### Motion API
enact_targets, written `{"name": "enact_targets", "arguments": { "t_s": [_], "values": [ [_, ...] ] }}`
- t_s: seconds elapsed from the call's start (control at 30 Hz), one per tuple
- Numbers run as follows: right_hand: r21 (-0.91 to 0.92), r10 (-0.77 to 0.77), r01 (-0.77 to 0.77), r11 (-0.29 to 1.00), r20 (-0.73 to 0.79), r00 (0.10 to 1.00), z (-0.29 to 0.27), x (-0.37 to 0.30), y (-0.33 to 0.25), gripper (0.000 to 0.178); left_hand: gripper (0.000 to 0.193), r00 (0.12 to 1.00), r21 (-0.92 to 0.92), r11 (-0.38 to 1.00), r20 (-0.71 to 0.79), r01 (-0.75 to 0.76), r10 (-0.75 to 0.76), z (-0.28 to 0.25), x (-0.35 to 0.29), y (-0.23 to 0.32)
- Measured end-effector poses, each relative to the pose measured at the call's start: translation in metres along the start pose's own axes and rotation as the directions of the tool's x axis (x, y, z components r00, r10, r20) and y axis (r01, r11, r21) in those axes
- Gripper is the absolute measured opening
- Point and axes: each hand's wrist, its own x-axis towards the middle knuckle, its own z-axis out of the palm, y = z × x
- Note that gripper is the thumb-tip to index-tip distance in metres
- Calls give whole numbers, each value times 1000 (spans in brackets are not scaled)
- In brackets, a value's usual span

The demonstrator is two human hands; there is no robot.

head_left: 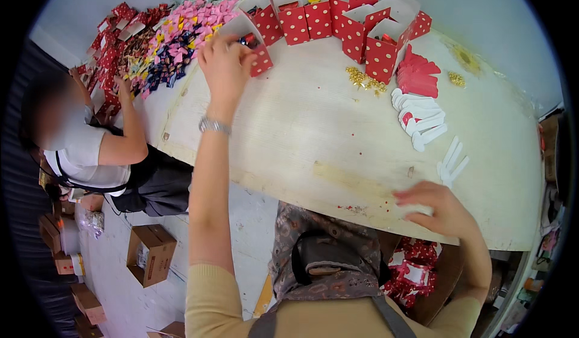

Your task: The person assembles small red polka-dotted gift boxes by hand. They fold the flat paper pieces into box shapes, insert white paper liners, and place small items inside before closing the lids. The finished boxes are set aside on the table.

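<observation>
The left hand (226, 66) reaches far across the pale wooden counter (313, 151) to an open red box with white dots (252, 42), its fingers curled together at the box's mouth. Something small and dark red sits right at the fingertips, probably a wrapped sweet, though the view is too blurred there to say whether it is pinched or only touched. A metal watch (215, 125) circles that wrist.

The right hand (435, 208) lies near the counter's front edge, palm down, fingers loosely spread over a white paper piece (416, 209) which it touches; whether it grips the piece cannot be told.

Behind the left hand stands a cluster of more red dotted boxes (338, 12) (several with white flaps raised). Just right of them lie small gold ornaments (363, 80), a stack of red cut-out tags (417, 75) and, nearer, a fan of white paper strips (422, 121), with a few more strips (451, 160) close to the right hand. A heap of mixed wrapped sweets (175, 33) in pink, red and dark colours covers the counter's far left end.

Another person in a white top (81, 148) sits at the left, one hand (125, 88) at the heap. Cardboard cartons (151, 253) stand on the floor below.
</observation>
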Motion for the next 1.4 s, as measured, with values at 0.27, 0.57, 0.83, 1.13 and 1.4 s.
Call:
{"name": "enact_targets", "arguments": {
  "t_s": [0.27,0.57,0.83,1.13,1.4],
  "values": [
    [-27,-364,433,901,-593,719,83,157,32,44,38,966,-443,865,8,235,-258,-56,-103,150],
    [209,-306,508,836,-590,747,78,165,44,49,111,722,-723,72,667,687,-186,-45,-126,96],
    [4,-498,621,784,-592,634,69,155,54,56,109,749,-891,-103,430,443,-504,-35,-133,134],
    [-713,-302,171,680,-60,951,2,125,-51,12,98,980,-813,582,-103,16,-171,-20,-152,134],
    [-864,-172,216,455,153,973,-22,141,-70,5,92,975,-819,547,66,174,-211,-19,-142,153]
  ]
}}
